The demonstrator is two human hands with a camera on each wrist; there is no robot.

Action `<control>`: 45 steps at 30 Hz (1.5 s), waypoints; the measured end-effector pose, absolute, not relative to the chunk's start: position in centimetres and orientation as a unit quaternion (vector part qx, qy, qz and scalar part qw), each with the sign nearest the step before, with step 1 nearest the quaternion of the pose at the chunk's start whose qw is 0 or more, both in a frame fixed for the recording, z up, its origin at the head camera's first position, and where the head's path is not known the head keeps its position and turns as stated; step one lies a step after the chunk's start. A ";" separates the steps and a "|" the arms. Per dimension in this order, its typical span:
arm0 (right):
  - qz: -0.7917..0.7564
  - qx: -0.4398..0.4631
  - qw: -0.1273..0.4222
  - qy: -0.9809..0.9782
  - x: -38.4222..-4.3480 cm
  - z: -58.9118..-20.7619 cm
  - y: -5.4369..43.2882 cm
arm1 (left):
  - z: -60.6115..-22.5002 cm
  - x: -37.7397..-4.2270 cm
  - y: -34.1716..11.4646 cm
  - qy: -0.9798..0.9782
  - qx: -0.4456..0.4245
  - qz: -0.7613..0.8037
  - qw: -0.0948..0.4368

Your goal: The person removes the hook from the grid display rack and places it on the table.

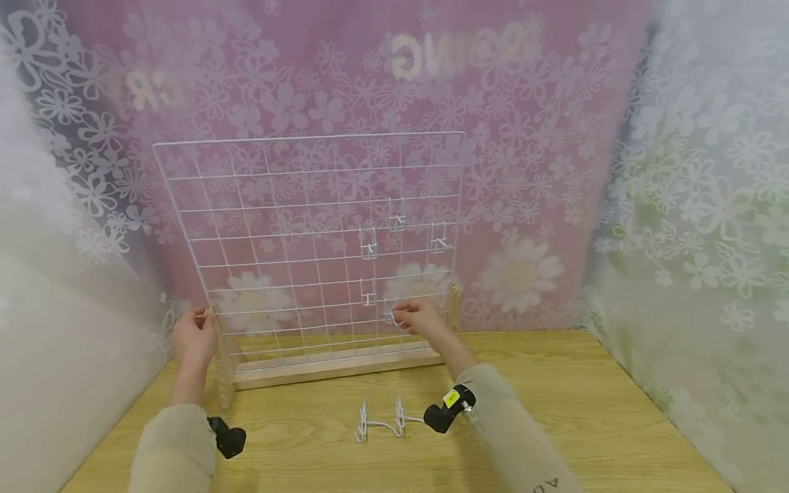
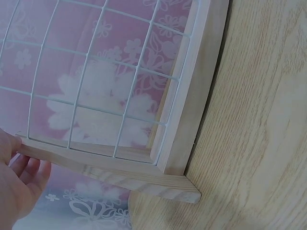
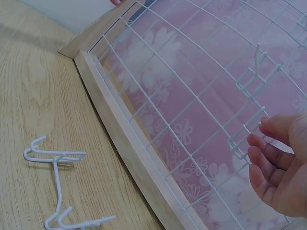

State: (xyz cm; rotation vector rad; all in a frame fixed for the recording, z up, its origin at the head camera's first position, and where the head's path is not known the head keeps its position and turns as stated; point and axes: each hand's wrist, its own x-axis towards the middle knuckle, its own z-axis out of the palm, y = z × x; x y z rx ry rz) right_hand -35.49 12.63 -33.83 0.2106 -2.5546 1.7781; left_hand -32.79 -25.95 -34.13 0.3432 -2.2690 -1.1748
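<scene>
A white wire grid panel (image 1: 308, 138) stands upright in a pale wooden stand (image 1: 339, 368). At the panel's left side my left hand (image 1: 194, 335) grips the stand's side post, thumb on the near edge and fingers curled behind it in the left wrist view. Low on the right part of the grid, my right hand (image 1: 420, 319) pinches a white wire hook (image 3: 238, 148) between thumb and fingertips, the hook lying against the wires. Another hook (image 1: 368, 299) hangs just left of and above that one. Higher up hang several more, including one hook (image 1: 438, 244) near the right edge.
Two loose white hooks lie on the wood-grain table (image 1: 296, 438) before the stand, the left hook (image 1: 364, 423) and the right hook (image 1: 401, 418) close together. A pink flowered curtain (image 1: 524, 171) hangs behind the grid. Pale patterned sheets enclose both sides.
</scene>
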 end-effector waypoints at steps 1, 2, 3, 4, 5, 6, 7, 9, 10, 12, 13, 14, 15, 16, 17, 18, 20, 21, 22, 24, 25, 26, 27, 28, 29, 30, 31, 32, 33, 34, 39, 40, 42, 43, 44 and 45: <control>0.568 0.068 0.010 -0.820 -35.5 -33.8 12.6 | -34.1 -32.8 -26.0 -0.845 0.127 -0.438 0.280; 0.567 0.066 0.007 -0.821 -35.6 -33.8 12.5 | -34.2 -32.8 -26.0 -0.844 0.126 -0.438 0.282; 0.566 0.067 0.005 -0.821 -35.6 -33.8 12.4 | -34.2 -32.7 -26.0 -0.844 0.126 -0.437 0.284; 0.564 0.068 0.005 -0.823 -35.5 -33.8 12.3 | -34.2 -32.7 -26.0 -0.845 0.125 -0.435 0.286; 0.563 0.068 0.003 -0.823 -35.5 -33.8 12.3 | -34.2 -32.7 -26.1 -0.845 0.125 -0.432 0.288; 0.563 0.068 0.000 -0.824 -35.5 -33.8 12.2 | -34.2 -32.7 -26.1 -0.846 0.123 -0.430 0.289; 0.562 0.067 -0.001 -0.824 -35.5 -33.8 12.2 | -34.2 -32.7 -26.1 -0.847 0.123 -0.428 0.290; 0.563 0.069 -0.003 -0.823 -35.5 -33.8 12.2 | -34.2 -32.7 -26.1 -0.849 0.121 -0.424 0.292; 0.562 0.070 -0.002 -0.824 -35.5 -33.9 12.2 | -34.2 -32.7 -26.1 -0.849 0.121 -0.423 0.292; 0.564 0.071 -0.002 -0.823 -35.5 -34.0 12.2 | -34.2 -32.7 -26.1 -0.850 0.118 -0.423 0.290; 0.565 0.071 -0.002 -0.822 -35.6 -34.0 12.2 | -34.2 -32.7 -26.1 -0.850 0.118 -0.424 0.289; 0.566 0.071 -0.001 -0.822 -35.6 -34.1 12.2 | -34.2 -32.7 -26.1 -0.850 0.118 -0.425 0.288; 0.566 0.071 0.000 -0.821 -35.7 -34.1 12.2 | -34.2 -32.7 -26.1 -0.850 0.118 -0.426 0.285; 0.567 0.071 0.000 -0.821 -35.7 -34.1 12.2 | -34.3 -32.7 -26.1 -0.850 0.118 -0.427 0.284; 0.569 0.068 -0.001 -0.819 -35.8 -34.2 12.1 | -34.3 -32.7 -26.1 -0.850 0.118 -0.428 0.283; 0.570 0.068 -0.001 -0.819 -35.8 -34.2 12.1 | -34.3 -32.7 -26.1 -0.850 0.119 -0.429 0.284; 0.573 0.067 -0.002 -0.817 -35.9 -34.2 12.1 | -34.4 -32.8 -26.1 -0.849 0.119 -0.430 0.284; 0.574 0.069 -0.003 -0.816 -35.9 -34.2 12.1 | -34.4 -32.8 -26.2 -0.848 0.119 -0.431 0.284; 0.577 0.069 -0.005 -0.814 -35.9 -34.2 12.1 | -34.5 -32.9 -26.2 -0.847 0.120 -0.432 0.285; 0.580 0.073 -0.005 -0.811 -35.9 -34.3 12.0 | -34.5 -32.9 -26.2 -0.847 0.122 -0.434 0.283; 0.582 0.075 -0.004 -0.810 -35.9 -34.3 12.0 | -34.6 -32.9 -26.2 -0.846 0.124 -0.435 0.281; 0.585 0.077 -0.004 -0.808 -35.9 -34.4 12.0 | -34.6 -32.9 -26.2 -0.846 0.127 -0.435 0.280; 0.585 0.079 -0.003 -0.807 -35.9 -34.4 12.1 | -34.6 -32.9 -26.2 -0.847 0.130 -0.435 0.278; 0.587 0.080 -0.003 -0.805 -35.9 -34.4 12.1 | -34.6 -33.0 -26.2 -0.847 0.131 -0.435 0.276; 0.589 0.081 -0.002 -0.804 -35.9 -34.4 12.1 | -34.6 -33.0 -26.2 -0.847 0.132 -0.436 0.273; 0.591 0.080 -0.002 -0.803 -35.9 -34.4 12.1 | -34.6 -33.0 -26.2 -0.848 0.133 -0.436 0.271; 0.592 0.080 -0.001 -0.802 -35.9 -34.4 12.1 | -34.6 -33.0 -26.1 -0.848 0.133 -0.436 0.270; 0.594 0.079 -0.002 -0.801 -35.9 -34.4 12.1 | -34.6 -33.0 -26.1 -0.848 0.132 -0.437 0.270; 0.594 0.079 -0.001 -0.801 -35.9 -34.5 12.1 | -34.6 -33.0 -26.1 -0.848 0.132 -0.436 0.270; 0.595 0.077 -0.003 -0.800 -35.9 -34.4 12.1 | -34.6 -33.0 -26.1 -0.848 0.131 -0.436 0.270; 0.598 0.074 -0.003 -0.798 -35.9 -34.4 12.1 | -34.6 -32.9 -26.1 -0.851 0.129 -0.427 0.276; 0.600 0.072 -0.004 -0.797 -35.8 -34.3 12.1 | -34.6 -32.9 -26.1 -0.852 0.129 -0.426 0.276; 0.600 0.072 -0.003 -0.797 -35.8 -34.3 12.1 | -34.6 -32.9 -26.1 -0.852 0.128 -0.424 0.277; 0.600 0.072 -0.002 -0.796 -35.9 -34.3 12.1 | -34.6 -32.8 -26.1 -0.852 0.128 -0.425 0.277; 0.602 0.072 -0.002 -0.796 -35.9 -34.3 12.1 | -34.6 -32.8 -26.1 -0.852 0.128 -0.425 0.277; 0.603 0.073 -0.003 -0.794 -35.8 -34.3 12.1 | -34.6 -32.8 -26.1 -0.852 0.127 -0.426 0.276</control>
